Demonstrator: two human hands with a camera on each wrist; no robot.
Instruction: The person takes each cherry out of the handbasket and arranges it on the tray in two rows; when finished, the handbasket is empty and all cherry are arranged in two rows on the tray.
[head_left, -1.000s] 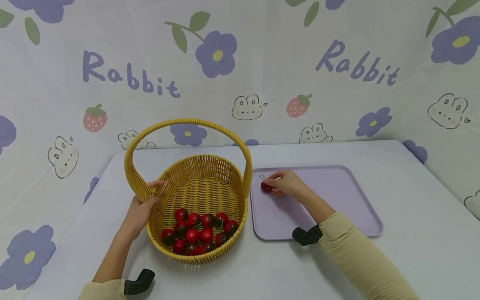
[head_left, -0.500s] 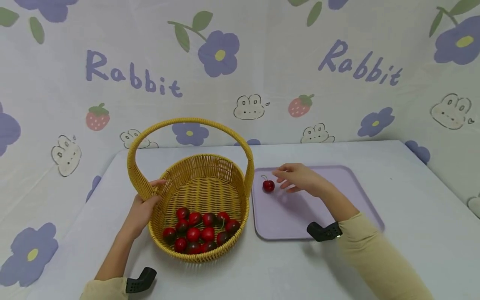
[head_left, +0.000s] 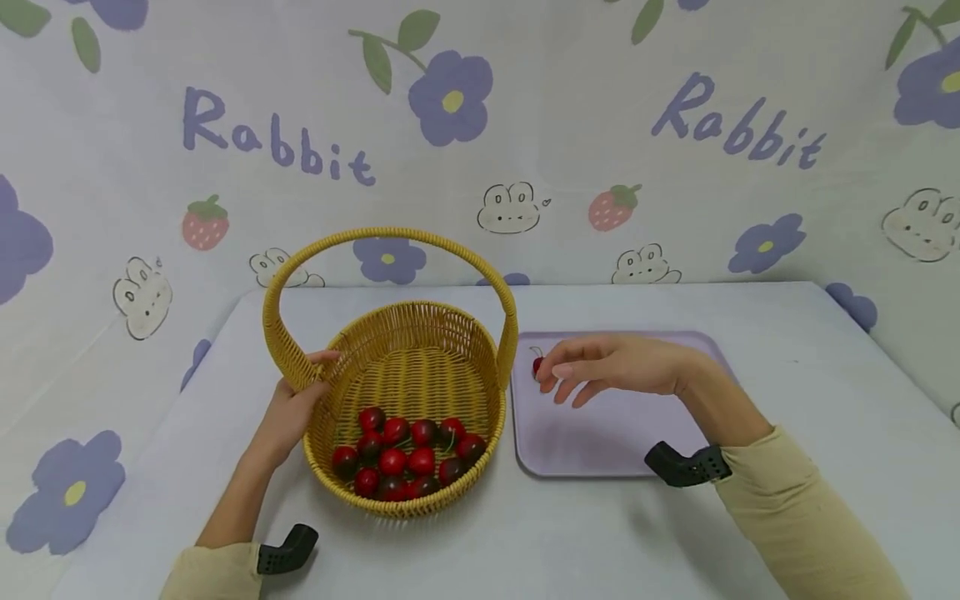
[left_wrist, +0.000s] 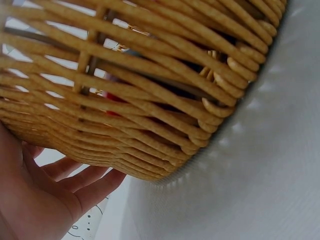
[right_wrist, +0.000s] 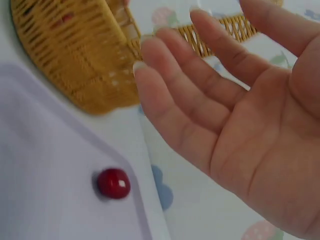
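rabbit-print backdrop (head_left: 570, 108); left hand (head_left: 287, 417) grasps wicker basket (head_left: 431, 379) of cherries (head_left: 393, 461); right hand (head_left: 618, 367), relaxed, hangs over lilac tray (head_left: 600, 442) bearing single cherry (right_wrist: 114, 183).

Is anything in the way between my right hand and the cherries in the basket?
Yes: straight across, the right wall of the basket and the right end of its handle stand between your right hand and the cherries. From above, nothing visible covers them.
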